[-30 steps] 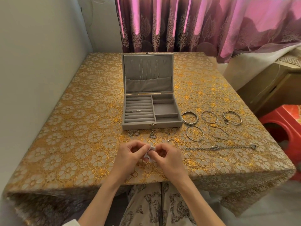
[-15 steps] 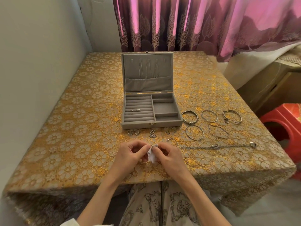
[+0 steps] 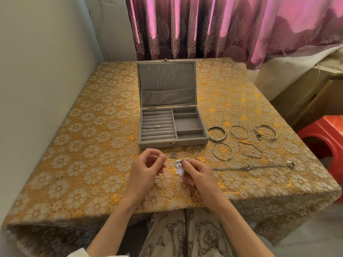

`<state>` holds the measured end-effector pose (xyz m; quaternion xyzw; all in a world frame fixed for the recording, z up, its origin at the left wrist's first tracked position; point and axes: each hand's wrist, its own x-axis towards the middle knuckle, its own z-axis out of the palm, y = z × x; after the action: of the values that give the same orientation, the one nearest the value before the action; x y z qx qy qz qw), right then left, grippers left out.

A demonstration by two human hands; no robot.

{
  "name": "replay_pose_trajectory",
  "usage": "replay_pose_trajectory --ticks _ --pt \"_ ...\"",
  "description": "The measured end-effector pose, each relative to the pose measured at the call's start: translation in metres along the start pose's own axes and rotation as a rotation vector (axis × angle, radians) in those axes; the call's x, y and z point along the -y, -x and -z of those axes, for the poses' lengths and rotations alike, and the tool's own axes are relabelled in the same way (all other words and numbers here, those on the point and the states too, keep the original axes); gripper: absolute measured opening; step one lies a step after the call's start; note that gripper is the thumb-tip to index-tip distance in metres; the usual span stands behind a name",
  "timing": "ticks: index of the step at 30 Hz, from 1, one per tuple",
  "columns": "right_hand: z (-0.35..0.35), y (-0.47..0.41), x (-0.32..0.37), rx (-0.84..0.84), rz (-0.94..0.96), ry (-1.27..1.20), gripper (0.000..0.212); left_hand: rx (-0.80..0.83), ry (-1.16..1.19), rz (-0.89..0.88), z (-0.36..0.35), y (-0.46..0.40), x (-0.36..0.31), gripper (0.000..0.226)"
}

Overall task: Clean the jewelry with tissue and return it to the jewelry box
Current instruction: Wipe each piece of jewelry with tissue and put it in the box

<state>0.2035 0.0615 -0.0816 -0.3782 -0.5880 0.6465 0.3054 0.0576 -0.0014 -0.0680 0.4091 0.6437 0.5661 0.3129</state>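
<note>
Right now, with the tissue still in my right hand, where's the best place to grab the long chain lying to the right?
Probably pinch the long chain at its near end, beside the right hand, coming from above. It lies flat and stretched out on the tablecloth, so only a fingertip pinch gets under it. The right hand holds the tissue and the left hand pinches a ring, so free one first.

ring [image 3: 159, 155]: small, pinched in left fingertips | tissue [image 3: 180, 168]: white, crumpled, in right hand | jewelry box [image 3: 172, 127]: grey, lid open
</note>
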Motion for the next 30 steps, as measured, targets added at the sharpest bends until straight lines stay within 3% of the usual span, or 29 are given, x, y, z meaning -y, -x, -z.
replay_pose_trajectory --ticks 4,13,18,30 --pt "0.002 -0.004 -0.001 -0.009 -0.041 -0.086 0.024 -0.032 -0.107 -0.106 0.005 -0.024 -0.01 0.011" --pt "0.013 -0.011 -0.004 0.09 -0.107 -0.305 0.029 -0.012 -0.651 -0.315 0.01 -0.101 -0.019 0.024" --pt "0.017 -0.009 -0.002 0.152 -0.077 -0.383 0.025 0.048 -0.838 -0.367 0.001 -0.124 -0.02 0.01" --pt "0.02 -0.009 -0.004 0.152 -0.083 -0.517 0.021 0.042 -0.919 -0.457 -0.01 -0.134 -0.007 0.018"
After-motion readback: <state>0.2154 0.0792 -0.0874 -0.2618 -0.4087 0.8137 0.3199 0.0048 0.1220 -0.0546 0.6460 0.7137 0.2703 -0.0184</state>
